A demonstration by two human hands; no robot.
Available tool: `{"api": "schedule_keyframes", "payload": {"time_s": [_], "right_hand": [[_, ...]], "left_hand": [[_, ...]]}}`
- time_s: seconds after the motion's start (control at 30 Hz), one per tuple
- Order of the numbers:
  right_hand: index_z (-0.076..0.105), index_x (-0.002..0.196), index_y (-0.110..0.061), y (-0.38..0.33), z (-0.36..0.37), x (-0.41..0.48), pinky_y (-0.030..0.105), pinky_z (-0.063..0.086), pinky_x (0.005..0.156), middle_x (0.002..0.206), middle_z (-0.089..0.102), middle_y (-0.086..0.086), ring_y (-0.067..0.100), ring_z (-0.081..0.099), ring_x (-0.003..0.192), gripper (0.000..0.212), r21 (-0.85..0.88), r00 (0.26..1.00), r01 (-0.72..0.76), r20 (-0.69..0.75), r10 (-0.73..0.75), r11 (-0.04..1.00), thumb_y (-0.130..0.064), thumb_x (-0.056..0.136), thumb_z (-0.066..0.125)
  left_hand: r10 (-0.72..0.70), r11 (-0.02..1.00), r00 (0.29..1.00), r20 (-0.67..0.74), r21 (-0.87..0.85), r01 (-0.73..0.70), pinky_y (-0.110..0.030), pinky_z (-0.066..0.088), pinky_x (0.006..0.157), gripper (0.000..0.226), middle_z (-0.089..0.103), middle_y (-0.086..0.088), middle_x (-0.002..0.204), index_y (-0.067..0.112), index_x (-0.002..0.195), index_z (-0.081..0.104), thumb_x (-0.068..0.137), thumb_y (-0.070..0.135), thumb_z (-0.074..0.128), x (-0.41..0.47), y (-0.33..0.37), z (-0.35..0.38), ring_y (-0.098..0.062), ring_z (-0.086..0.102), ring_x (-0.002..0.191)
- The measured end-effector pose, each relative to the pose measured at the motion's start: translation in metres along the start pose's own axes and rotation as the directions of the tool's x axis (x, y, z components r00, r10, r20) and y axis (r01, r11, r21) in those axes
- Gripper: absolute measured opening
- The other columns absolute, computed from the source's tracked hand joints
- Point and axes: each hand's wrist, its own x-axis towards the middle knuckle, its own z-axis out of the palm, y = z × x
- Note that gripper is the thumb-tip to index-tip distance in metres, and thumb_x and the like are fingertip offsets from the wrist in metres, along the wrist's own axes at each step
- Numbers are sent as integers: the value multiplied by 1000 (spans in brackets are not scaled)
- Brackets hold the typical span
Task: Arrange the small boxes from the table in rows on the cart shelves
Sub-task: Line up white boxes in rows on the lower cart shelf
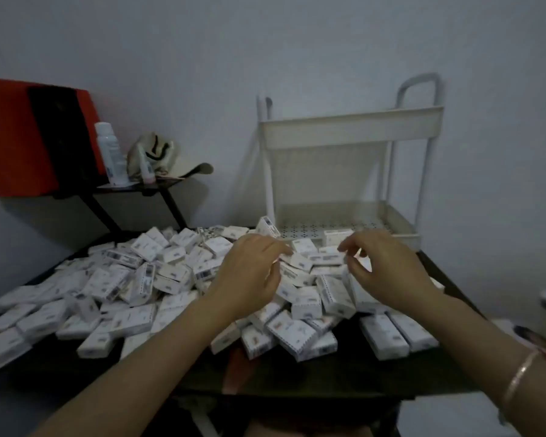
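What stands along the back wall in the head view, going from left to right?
Red and black panel → white bottle → beige cap → white cart.

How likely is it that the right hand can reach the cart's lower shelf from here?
Probably yes. The right hand hovers over the small boxes, right before the cart's lower shelf. That shelf is open at the front above a low rim, and nothing but the pile lies between.
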Motion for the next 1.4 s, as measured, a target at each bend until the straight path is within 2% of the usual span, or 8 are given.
{"api": "schedule_keyframes", "payload": {"time_s": [0.23, 0.4, 0.53, 0.8, 0.9, 1.03, 1.27, 1.4], "right_hand": [[54, 126, -36, 9, 16, -18, 33, 43, 95, 125, 58, -12, 9, 48, 114, 33, -27, 947, -65, 313, 70, 998, -42, 94, 54], [41, 138, -37, 9, 16, 0, 31, 24, 106, 135, 46, -15, 10, 34, 127, 78, -109, 854, 61, 520, 4, 992, -71, 71, 64], [46, 128, -33, 13, 23, 4, 20, 22, 100, 123, 52, -18, 5, 41, 116, 59, -71, 894, 101, 444, -59, 992, -53, 77, 70], [62, 104, -31, 23, 20, 34, 35, 50, 76, 95, 64, -14, 3, 57, 85, 16, 253, 978, -68, 209, 15, 965, -34, 88, 60], [56, 114, -37, 27, 26, 47, 27, 48, 64, 88, 65, -11, -4, 57, 68, 24, 437, 979, -181, 164, 120, 881, -33, 90, 59], [52, 117, -50, 43, 37, 60, 30, 52, 54, 79, 68, 2, 16, 61, 62, 31, 631, 954, -300, 208, 216, 716, -37, 90, 59], [51, 114, -35, 61, 28, 67, 38, 57, 75, 86, 75, -4, 22, 68, 76, 46, 642, 909, -414, 331, 254, 645, -42, 73, 70], [48, 115, -29, 60, 18, 74, 26, 50, 60, 66, 69, -10, 6, 59, 59, 43, 627, 890, -457, 332, 314, 631, -26, 80, 73]], "left_hand": [[-21, 1000, 983, 183, -17, 24, -28, 32, 104, 56, 56, 7, 128, 24, 128, 54, 75, 11, 45, -18, -5, 16, -12, 47, 120], [-38, 999, 967, 253, -21, 45, -29, 39, 101, 47, 57, 13, 125, 30, 126, 54, 81, 16, 58, -17, -22, 35, -8, 50, 115], [-97, 993, 972, 215, -51, 111, -32, 45, 93, 36, 62, 16, 113, 34, 118, 60, 84, 26, 64, -12, -27, 38, -7, 54, 108], [-167, 949, 972, 166, -240, 204, -27, 52, 74, 34, 65, 19, 102, 32, 115, 59, 88, 49, 50, 15, -30, 22, 0, 60, 91], [-219, 904, 960, 174, -333, 266, -26, 54, 76, 42, 67, 20, 103, 32, 121, 54, 82, 50, 54, 34, -37, 20, 0, 63, 91], [-260, 849, 948, 185, -424, 316, -31, 55, 71, 36, 69, 17, 102, 34, 119, 53, 86, 30, 66, 64, -49, 26, -9, 66, 83], [-290, 680, 887, 359, -575, 455, -33, 60, 66, 37, 69, 22, 103, 33, 110, 59, 87, 4, 63, 114, -72, 39, -4, 65, 93], [-319, 557, 829, 460, -616, 556, -43, 61, 68, 40, 72, 15, 102, 31, 112, 58, 87, 0, 62, 126, -81, 47, -18, 69, 91]]}}
